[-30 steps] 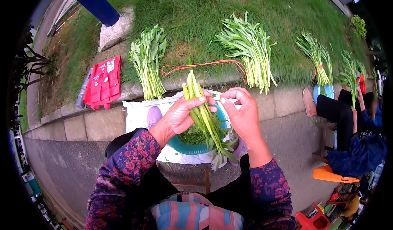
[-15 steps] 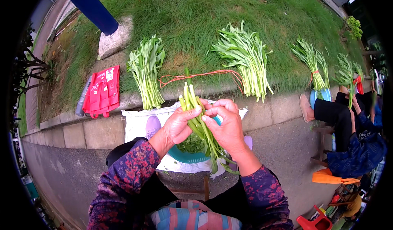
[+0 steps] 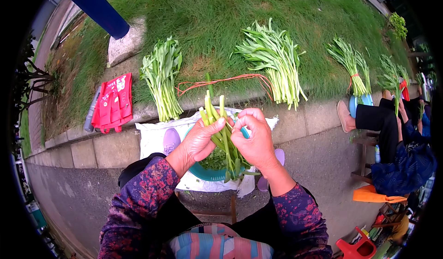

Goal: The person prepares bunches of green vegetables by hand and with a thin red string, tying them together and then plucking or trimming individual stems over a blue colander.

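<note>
My left hand (image 3: pixel 199 141) is closed around a small bunch of leafy green vegetable stems (image 3: pixel 226 143), its pale cut ends pointing up and away from me. At the right edge of this bunch, my right hand (image 3: pixel 254 136) has thumb and index finger pinched together; what lies between them is hidden. The leafy ends hang toward me over a teal basin (image 3: pixel 208 174). Loose green leaves (image 3: pixel 213 160) lie inside it. Under the basin a white sack (image 3: pixel 152 141) is spread on the ground between my purple shoes (image 3: pixel 171 140).
Two larger bundles of greens, a left one (image 3: pixel 161 81) and a right one (image 3: pixel 277 65), lie along the kerb (image 3: pixel 295 123). Red string (image 3: pixel 221 80) stretches between them. A red bag (image 3: pixel 113 104) lies at left. Another person (image 3: pixel 397 162) sits at right, holding greens, near a red stool (image 3: pixel 357 247).
The leafy ends of the held bunch hang less far toward me and have swung slightly left. My right hand has shifted slightly and stays pinched at the bunch.
</note>
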### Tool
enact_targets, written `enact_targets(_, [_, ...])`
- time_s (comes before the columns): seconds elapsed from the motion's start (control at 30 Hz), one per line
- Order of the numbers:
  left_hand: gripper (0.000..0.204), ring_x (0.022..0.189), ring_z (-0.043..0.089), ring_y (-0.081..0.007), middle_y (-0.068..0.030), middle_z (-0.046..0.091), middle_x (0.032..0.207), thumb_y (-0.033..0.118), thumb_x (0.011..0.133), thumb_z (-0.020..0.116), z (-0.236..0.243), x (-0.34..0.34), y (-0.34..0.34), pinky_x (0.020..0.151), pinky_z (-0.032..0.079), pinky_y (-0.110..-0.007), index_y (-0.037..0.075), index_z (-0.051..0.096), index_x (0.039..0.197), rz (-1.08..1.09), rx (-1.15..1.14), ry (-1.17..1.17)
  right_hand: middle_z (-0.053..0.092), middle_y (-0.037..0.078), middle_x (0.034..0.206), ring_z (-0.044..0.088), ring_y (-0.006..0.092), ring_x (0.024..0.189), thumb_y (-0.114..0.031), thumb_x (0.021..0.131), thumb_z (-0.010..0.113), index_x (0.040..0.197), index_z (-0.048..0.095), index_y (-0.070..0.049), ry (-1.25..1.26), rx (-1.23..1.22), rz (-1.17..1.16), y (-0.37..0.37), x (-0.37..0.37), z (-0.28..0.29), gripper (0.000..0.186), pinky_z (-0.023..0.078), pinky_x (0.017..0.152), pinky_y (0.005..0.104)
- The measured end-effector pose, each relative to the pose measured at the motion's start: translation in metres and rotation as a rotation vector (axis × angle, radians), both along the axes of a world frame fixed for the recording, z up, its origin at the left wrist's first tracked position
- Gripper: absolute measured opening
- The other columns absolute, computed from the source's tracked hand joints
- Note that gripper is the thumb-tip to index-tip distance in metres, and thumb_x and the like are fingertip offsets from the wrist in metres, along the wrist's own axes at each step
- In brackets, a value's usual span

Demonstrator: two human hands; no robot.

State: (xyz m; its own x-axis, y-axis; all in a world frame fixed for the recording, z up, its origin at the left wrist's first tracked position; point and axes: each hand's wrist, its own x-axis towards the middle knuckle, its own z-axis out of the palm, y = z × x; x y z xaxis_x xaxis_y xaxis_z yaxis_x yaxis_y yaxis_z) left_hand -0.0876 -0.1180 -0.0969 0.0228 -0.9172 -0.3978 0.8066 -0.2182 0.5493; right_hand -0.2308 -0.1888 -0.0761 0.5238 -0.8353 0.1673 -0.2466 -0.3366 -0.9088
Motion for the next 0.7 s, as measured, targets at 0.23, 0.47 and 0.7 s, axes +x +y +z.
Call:
enact_targets(0.23, [0.025, 0.093, 0.058, -0.0197, -0.0062, 0.059, 0.097, 0.024, 0.086, 0.064, 0.001, 0.007, -0.004, 0.085, 0.047, -0.037, 0.009, 0.053, 0.103, 0.021, -0.019, 0.092, 0.056, 0.011, 0.090, 0.058, 0.0246, 0.084, -0.005, 0.067, 0.066, 0.071, 0.058, -0.003, -0.014, 0.149, 0.083, -0.007, -0.009, 0.014, 0.010, 0.047, 0.073, 0.0337])
enact_targets(0.47, [0.023, 0.092, 0.058, -0.0191, -0.0065, 0.060, 0.096, 0.021, 0.086, 0.064, -0.001, 0.005, -0.002, 0.084, 0.048, -0.037, 0.008, 0.055, 0.102, 0.011, 0.010, 0.066, 0.057, 0.007, 0.079, 0.058, 0.0207, 0.070, -0.017, 0.072, 0.074, 0.076, 0.061, -0.005, 0.091, 0.174, 0.219, -0.009, -0.019, 0.011, 0.018, 0.046, 0.064, 0.0318])
enact_targets(0.7, [0.026, 0.099, 0.055, -0.0169, -0.0026, 0.057, 0.102, 0.015, 0.085, 0.065, -0.005, -0.005, 0.000, 0.091, 0.044, -0.034, 0.010, 0.053, 0.107, -0.009, 0.062, 0.123, 0.059, 0.007, 0.076, 0.059, 0.0189, 0.063, -0.014, 0.074, 0.072, 0.078, 0.061, -0.003, 0.108, 0.168, 0.033, 0.001, -0.005, 0.015, 0.016, 0.048, 0.059, 0.0314])
